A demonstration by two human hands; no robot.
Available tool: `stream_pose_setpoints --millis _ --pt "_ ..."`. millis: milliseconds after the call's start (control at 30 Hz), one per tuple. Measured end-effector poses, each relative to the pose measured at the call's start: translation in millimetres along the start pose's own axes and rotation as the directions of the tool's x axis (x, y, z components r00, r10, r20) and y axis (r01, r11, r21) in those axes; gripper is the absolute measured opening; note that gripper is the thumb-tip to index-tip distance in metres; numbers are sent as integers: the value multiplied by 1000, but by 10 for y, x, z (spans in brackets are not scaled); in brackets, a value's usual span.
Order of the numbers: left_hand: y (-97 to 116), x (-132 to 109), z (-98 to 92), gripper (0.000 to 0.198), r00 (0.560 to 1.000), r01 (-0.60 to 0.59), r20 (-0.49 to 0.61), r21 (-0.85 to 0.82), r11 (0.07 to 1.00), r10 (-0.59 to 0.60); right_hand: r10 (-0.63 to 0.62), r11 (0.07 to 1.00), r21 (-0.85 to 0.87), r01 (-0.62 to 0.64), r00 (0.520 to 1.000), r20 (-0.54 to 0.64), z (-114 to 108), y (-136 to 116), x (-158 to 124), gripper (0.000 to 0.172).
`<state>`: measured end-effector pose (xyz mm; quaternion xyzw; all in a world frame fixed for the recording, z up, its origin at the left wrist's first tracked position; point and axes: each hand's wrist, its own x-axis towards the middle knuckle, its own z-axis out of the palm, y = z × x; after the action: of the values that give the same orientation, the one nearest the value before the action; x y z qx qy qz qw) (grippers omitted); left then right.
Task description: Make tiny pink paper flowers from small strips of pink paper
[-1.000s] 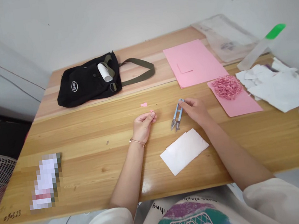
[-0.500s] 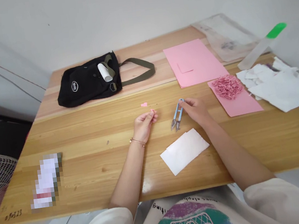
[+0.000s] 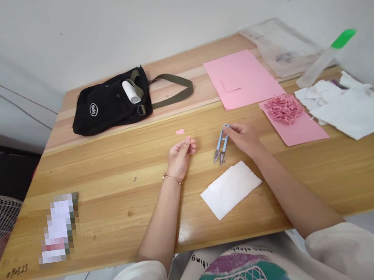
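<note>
Hardly anything has moved in the last half second: the left hand (image 3: 179,156) and the right hand (image 3: 246,138) keep their places, and only the tiny pink piece (image 3: 188,138) looks a little different at the left fingertips. From where I'm standing, the left thumb and forefinger are pressed together on that piece, the other fingers curled beside them; it is so small and partly covered that I can't make out its shape. Just beyond those fingertips, a flat pink scrap (image 3: 180,131) lies on the wooden table (image 3: 108,168). Off to their right, the right thumb and forefinger close on the rear end of the blue-handled thread snips (image 3: 224,144), whose blades stand apart and point back toward the person. Nearer the body than the right fingers, between the forearms, lies a white sheet (image 3: 231,190). Out to the right of those fingers sits a heap of pink shreds (image 3: 284,109) on a small pink sheet (image 3: 302,133), with white pieces (image 3: 355,111) farther right. Beyond the right fingers are large pink sheets (image 3: 243,75); well past the left ones, a black bag (image 3: 110,106).
</note>
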<state>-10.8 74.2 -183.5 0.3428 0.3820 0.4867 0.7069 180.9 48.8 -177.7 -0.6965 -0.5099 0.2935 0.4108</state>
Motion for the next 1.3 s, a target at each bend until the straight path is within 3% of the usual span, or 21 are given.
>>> stream_pose_setpoints --millis 633,933,1300 --pt "4 -13 -7 23 997 -32 71 4 999 31 -9 1000 -29 8 1000 -2 21 41 19 33" --pt "0 -25 11 21 1000 -16 10 19 1000 16 -8 999 -50 8 1000 3 6 11 7 33" --pt "1 -26 3 21 999 -30 18 49 998 30 -8 998 -68 9 1000 7 10 11 8 34"
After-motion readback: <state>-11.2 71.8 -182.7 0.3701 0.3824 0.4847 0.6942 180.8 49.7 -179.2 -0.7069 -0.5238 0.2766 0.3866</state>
